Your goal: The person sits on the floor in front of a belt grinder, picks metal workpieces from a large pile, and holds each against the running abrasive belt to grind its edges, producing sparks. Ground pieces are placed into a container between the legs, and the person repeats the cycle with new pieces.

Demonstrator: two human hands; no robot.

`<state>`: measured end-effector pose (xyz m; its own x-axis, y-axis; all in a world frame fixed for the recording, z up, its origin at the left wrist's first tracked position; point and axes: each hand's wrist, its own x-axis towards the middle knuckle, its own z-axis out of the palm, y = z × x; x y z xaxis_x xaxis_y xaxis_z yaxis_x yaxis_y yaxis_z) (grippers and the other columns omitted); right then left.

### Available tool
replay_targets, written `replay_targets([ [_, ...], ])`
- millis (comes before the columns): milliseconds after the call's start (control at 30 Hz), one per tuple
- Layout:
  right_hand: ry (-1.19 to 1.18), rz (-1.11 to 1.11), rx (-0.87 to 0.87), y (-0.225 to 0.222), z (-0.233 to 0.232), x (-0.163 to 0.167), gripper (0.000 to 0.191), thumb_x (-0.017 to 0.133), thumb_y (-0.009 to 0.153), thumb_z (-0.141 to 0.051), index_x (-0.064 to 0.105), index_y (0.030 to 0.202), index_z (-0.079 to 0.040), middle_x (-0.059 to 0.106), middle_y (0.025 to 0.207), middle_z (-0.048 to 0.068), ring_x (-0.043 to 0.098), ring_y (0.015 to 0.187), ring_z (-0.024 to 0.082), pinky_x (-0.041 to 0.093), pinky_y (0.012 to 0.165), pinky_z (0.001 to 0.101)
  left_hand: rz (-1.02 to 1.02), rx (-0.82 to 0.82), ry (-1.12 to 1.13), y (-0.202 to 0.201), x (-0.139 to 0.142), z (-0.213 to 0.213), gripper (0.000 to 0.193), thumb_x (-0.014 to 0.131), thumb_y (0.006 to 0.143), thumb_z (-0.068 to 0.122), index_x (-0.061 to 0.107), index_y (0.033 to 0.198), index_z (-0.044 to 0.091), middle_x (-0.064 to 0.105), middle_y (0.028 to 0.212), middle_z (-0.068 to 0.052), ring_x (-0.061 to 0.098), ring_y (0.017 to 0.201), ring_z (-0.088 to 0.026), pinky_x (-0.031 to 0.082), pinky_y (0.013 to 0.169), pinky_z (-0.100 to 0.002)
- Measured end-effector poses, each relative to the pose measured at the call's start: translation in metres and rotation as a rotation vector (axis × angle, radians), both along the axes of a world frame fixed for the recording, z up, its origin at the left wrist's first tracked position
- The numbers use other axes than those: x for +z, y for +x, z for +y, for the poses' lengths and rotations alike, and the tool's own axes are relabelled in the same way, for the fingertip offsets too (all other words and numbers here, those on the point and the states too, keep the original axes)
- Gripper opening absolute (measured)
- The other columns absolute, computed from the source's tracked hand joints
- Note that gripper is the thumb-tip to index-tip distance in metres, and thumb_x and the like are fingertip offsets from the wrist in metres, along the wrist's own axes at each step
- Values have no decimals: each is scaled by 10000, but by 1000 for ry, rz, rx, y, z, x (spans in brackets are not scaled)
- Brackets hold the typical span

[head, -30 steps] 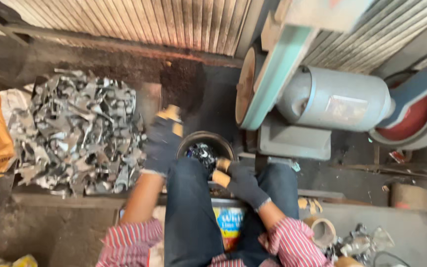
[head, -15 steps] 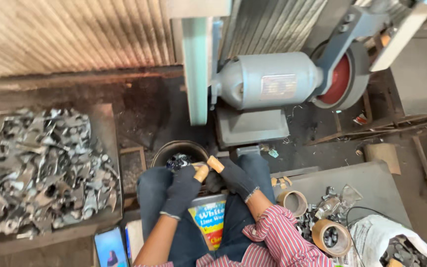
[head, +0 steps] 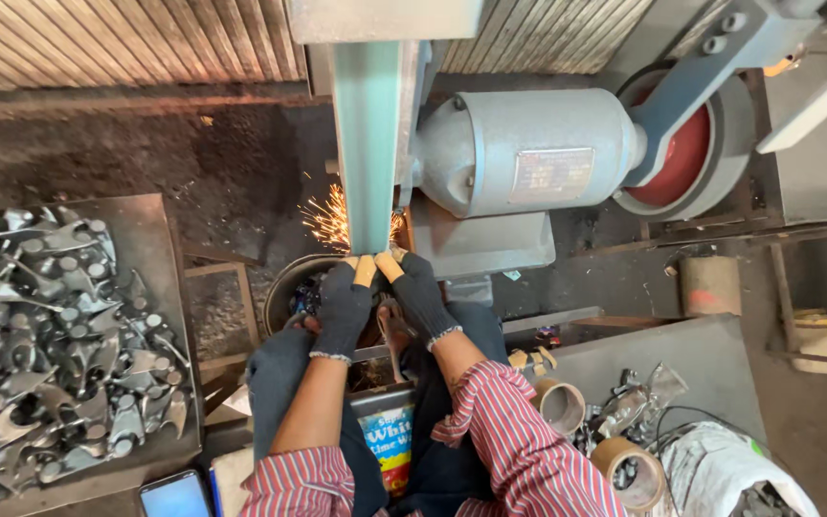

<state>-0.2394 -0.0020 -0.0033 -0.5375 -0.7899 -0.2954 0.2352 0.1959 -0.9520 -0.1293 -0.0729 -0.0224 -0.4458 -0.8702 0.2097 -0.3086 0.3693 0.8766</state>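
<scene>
While sparks (head: 329, 218) fly left of belt (head: 368, 153), left hand (head: 345, 299) and right hand (head: 417, 287) pinching hidden part; could snag gloves if grip slips.

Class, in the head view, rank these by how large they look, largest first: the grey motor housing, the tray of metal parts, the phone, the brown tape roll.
1. Tray of metal parts
2. Grey motor housing
3. Phone and brown tape roll: alike, phone cut off, so unranked.
</scene>
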Motion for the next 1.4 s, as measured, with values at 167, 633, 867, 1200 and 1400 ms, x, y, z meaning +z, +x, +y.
replay_targets([
  [167, -63, -246, -67, -9, 6, -7, 266, 631, 1016, -223, 710, 1075, 24, 723, 943, 20, 649, 831, 103, 537, 738, 265, 26, 17, 116, -15, -11, 12, 208, 648, 963, 204, 718, 1010, 14, 727, 960, -203, 691, 885, -399, 535, 769, -441],
  [633, 129, -250, 228, -1, 79, -1, 487, 641, 1132, -353, 607, 1085, 131, 608, 923, 146, 517, 760, 227, 408, 635, 353, -155, -421, -142, 63, 51, 35, 300, 665, 1009, 301, 781, 1143, 58, 756, 1012, -167, 680, 930, -280, 508, 806, -396],
  [867, -52, 54, 126, -11, 42, 13, 306, 683, 955, -217, 679, 1171, -1, 733, 1049, 2, 646, 953, 70, 535, 847, 238, 144, -378, 629, 34, 28, 4, 299, 594, 1024, 264, 721, 1076, 0, 724, 877, -107, 643, 777, -158, 527, 697, -344],
  [1200, -53, -38, 33, -9, 6, -5, 235, 643, 1037, -192, 701, 1047, 36, 704, 928, 22, 612, 829, 79, 513, 724, 255, -34, 28, 73, -3, -14, 5, 268, 655, 996, 284, 725, 1020, 26, 719, 943, -210, 687, 860, -413, 531, 744, -457],
  [1400, -95, -227, -37, -12, 12, -8, 223, 612, 1042, -176, 685, 1100, 27, 716, 983, 47, 670, 866, 112, 559, 778, 272, -64, -48, 143, -11, -19, 6, 255, 645, 979, 278, 722, 1019, 38, 723, 938, -214, 693, 872, -410, 530, 734, -467],
])
